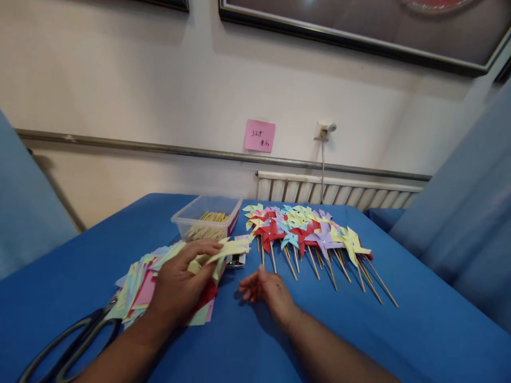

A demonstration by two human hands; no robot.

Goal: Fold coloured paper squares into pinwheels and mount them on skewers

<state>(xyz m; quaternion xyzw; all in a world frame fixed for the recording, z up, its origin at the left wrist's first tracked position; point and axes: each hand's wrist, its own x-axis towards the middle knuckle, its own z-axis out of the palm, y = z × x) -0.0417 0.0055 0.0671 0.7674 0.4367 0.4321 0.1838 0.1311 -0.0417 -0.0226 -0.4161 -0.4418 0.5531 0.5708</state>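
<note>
My left hand (183, 279) is closed on a pale yellow paper pinwheel head (229, 249), its blades spread past my fingertips. Below that hand lies a spread pile of coloured paper squares (146, 287), partly covered by the hand and forearm. My right hand (269, 293) is just above the blue cloth, fingers loosely curled and the thumb apart from them. Nothing shows in it. Between and beyond the hands is a small white box (236, 260) with dark contents too small to make out.
A clear plastic tub (187, 219) of thin wooden sticks (213, 218) stands behind the pile. Finished pinwheels on sticks (325, 239) lie in rows at the back right. Large scissors (74, 340) rest at the front left. A radiator (339, 191) runs along the wall behind the blue-covered table (319, 330).
</note>
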